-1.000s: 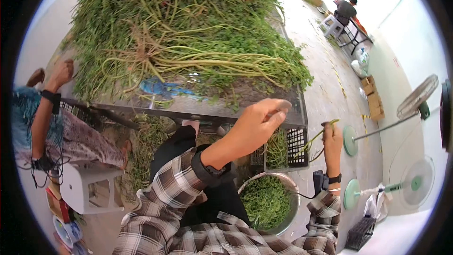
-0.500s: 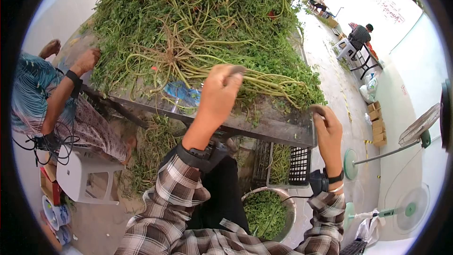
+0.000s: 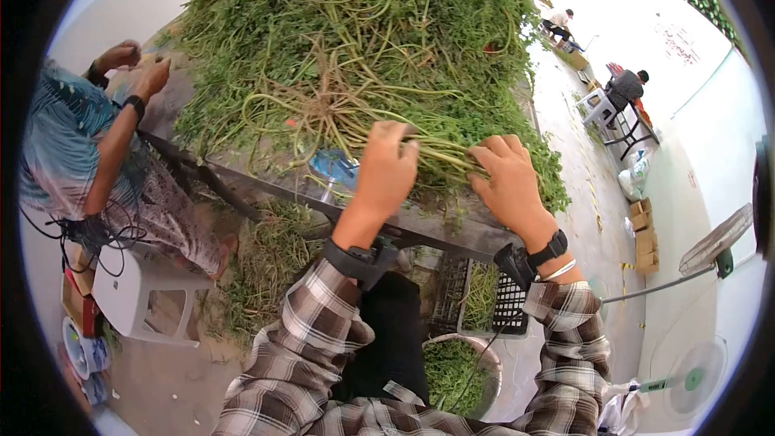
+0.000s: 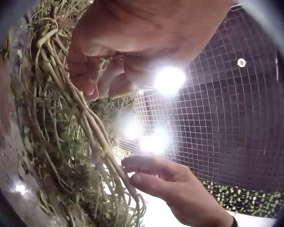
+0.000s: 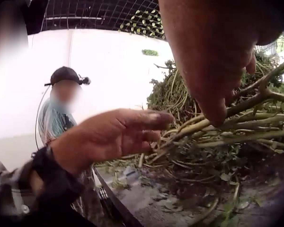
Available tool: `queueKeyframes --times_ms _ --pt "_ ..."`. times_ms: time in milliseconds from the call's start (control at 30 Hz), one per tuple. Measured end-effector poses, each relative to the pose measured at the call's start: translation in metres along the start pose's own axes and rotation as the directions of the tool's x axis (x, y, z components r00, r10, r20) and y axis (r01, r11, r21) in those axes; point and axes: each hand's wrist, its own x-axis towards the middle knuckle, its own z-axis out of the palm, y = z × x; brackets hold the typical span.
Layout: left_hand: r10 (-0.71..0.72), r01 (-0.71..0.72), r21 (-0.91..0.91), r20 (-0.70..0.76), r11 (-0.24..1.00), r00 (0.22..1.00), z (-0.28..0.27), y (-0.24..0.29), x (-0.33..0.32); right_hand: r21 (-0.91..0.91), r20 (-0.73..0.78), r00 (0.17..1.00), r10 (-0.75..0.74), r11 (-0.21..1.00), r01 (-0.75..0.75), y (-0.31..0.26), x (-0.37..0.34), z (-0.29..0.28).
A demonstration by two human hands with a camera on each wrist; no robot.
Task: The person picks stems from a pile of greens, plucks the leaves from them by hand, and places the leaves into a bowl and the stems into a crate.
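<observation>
A bundle of long green stems (image 3: 440,149) with a pale root clump (image 3: 327,101) lies along the front of a heap of leafy greens (image 3: 347,16). My left hand (image 3: 389,165) is over the bundle's left part, fingers loosely bent; in the left wrist view its fingertips (image 4: 87,87) are right beside the stems. My right hand (image 3: 508,182) is farther along, towards the leafy end. Its fingers bend over the stems, thumb on the near side, and in the right wrist view a fingertip (image 5: 215,116) touches a thick stem (image 5: 248,104).
Below the table edge (image 3: 404,230) stands a black crate (image 3: 510,307) with stems, and under it a basin (image 3: 494,375) of greens. Another person (image 3: 89,145) works at the left beside a white stool (image 3: 137,299). A fan (image 3: 710,246) stands at the right.
My right hand no longer has the loose stem it held beside the crate; it has moved up and left onto the bundle. My left hand has moved up from the table edge to the stems.
</observation>
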Motion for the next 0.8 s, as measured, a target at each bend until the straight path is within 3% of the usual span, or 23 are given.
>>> queueKeyframes --times_ms 67,133,200,333,433,500,533,600,633,700,800 --pt "0.03 -0.021 -0.133 0.068 0.991 0.997 0.002 0.006 -0.004 -0.018 0.037 0.999 -0.012 1.0 0.012 0.004 0.005 0.009" --pt "0.062 -0.056 -0.121 0.051 0.991 0.997 0.0 0.01 -0.006 -0.05 0.071 0.997 -0.014 0.999 0.017 0.01 0.014 0.009" --pt "-0.018 0.032 -0.125 0.116 0.992 0.993 -0.004 0.016 -0.005 0.083 -0.03 0.989 0.146 0.986 -0.143 0.021 0.028 0.005" --pt "-0.013 0.026 -0.135 0.094 0.991 0.996 -0.006 0.019 -0.006 0.052 -0.178 0.971 0.157 0.987 -0.15 0.046 0.061 -0.002" --pt "0.013 -0.001 -0.15 0.084 0.989 0.996 -0.002 0.013 -0.005 0.101 -0.178 0.97 0.165 0.984 -0.149 0.055 0.082 -0.008" --pt "-0.115 0.161 -0.366 0.144 0.917 0.983 0.002 0.007 -0.004 0.161 -0.161 0.972 0.171 0.976 -0.145 0.056 0.092 -0.013" --pt "-0.118 0.161 -0.364 0.138 0.917 0.983 0.0 0.004 -0.003 0.165 -0.16 0.973 0.166 0.976 -0.14 0.056 0.093 -0.013" --pt "-0.349 0.39 -0.642 0.198 0.66 0.916 -0.003 -0.002 0.002 0.24 -0.181 0.966 0.184 0.961 -0.138 0.059 0.094 -0.015" --pt "-0.351 0.387 -0.642 0.191 0.661 0.917 -0.005 -0.007 0.005 0.228 -0.171 0.965 0.2 0.961 -0.159 0.064 0.092 -0.013" --pt "-0.583 0.345 -0.857 0.066 0.382 0.81 -0.007 -0.016 0.008 0.26 -0.152 0.958 0.242 0.945 -0.197 0.068 0.085 -0.01" --pt "-0.631 0.268 -0.875 -0.053 0.403 0.774 -0.01 -0.023 0.01 0.279 -0.115 0.947 0.298 0.925 -0.257 0.071 0.078 -0.004"
